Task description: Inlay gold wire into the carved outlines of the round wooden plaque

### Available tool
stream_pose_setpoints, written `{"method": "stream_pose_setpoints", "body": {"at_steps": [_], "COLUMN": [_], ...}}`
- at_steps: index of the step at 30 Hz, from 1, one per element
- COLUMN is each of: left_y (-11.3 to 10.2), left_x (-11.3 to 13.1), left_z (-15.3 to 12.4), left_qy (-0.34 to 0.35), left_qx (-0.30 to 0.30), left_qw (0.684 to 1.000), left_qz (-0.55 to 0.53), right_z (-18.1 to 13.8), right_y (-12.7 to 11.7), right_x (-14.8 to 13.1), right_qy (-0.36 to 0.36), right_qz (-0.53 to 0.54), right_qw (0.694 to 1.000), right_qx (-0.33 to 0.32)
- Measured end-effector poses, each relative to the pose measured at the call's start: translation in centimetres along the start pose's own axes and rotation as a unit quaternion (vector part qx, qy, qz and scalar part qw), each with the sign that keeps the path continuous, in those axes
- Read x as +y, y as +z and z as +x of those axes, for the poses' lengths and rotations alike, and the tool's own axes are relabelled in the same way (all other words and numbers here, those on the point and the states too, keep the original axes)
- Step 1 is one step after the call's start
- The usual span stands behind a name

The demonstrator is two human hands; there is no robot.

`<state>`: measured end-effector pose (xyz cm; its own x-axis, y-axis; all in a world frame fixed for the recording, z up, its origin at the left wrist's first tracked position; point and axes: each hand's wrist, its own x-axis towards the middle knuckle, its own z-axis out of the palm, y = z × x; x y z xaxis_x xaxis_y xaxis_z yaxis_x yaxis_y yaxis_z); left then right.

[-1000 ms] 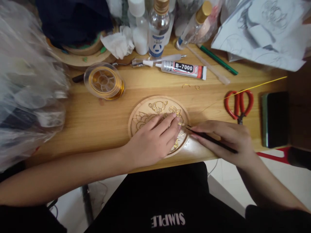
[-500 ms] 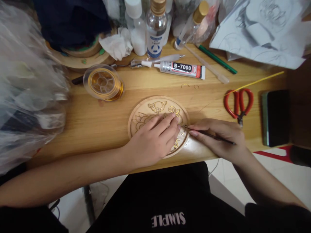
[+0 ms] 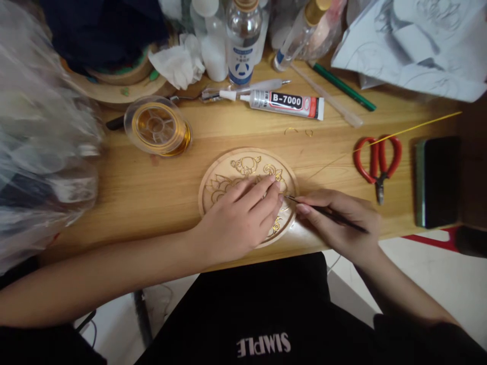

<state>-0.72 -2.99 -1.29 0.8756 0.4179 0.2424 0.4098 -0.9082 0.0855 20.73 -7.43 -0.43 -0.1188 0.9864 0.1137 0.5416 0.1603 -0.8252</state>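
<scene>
A round wooden plaque [image 3: 213,172] with a raised rim lies near the table's front edge, its pale face set with gold wire outlines of a flower and curls. My left hand [image 3: 239,218] rests flat over its middle, fingers stretched out and hiding part of the pattern. In my right hand [image 3: 338,223], thin dark tweezers [image 3: 327,214] are pinched between thumb and fingers. Their tip touches or hovers over the plaque's right side, close to my left fingertips; any small wire piece there is too small to make out.
Behind the plaque lie a spool of gold wire [image 3: 158,126], a B-7000 glue tube [image 3: 285,104], a green pencil [image 3: 344,87] and bottles [image 3: 241,50]. Red-handled pliers [image 3: 378,162], a yellow wire strand [image 3: 422,125] and a phone [image 3: 437,182] are at right. A plastic bag [image 3: 45,137] fills the left.
The view has shifted slightly, so the pliers and phone appear farther right. Both hands keep nearly the same place on and beside the plaque, with the tweezers still held.
</scene>
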Motion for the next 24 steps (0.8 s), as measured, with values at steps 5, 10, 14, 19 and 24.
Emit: {"method": "stream_pose_setpoints", "body": {"at_steps": [5, 10, 14, 19, 24], "left_y": [-0.1, -0.1, -0.1, -0.1, 0.0], "left_x": [0.0, -0.1, -0.1, -0.1, 0.0], "left_z": [0.1, 0.1, 0.1, 0.2, 0.2], "left_qy": [-0.001, -0.001, -0.001, -0.004, 0.002], "left_qx": [0.001, -0.002, -0.005, -0.001, 0.000], "left_qw": [1.000, 1.000, 1.000, 1.000, 1.000], "left_qz": [-0.006, -0.010, -0.016, -0.015, -0.010], "right_z": [-0.3, -0.9, -1.5, -1.8, -2.0], "right_y": [0.4, 1.2, 1.9, 2.5, 2.5], "right_x": [-0.1, -0.5, -0.7, -0.9, -0.6], "right_qy": [0.014, 0.033, 0.052, 0.073, 0.070], "right_qz": [-0.010, -0.033, -0.034, -0.025, 0.004], "right_qw": [1.000, 0.997, 0.994, 0.989, 0.990], "right_qx": [0.019, 0.061, 0.092, 0.129, 0.122]}}
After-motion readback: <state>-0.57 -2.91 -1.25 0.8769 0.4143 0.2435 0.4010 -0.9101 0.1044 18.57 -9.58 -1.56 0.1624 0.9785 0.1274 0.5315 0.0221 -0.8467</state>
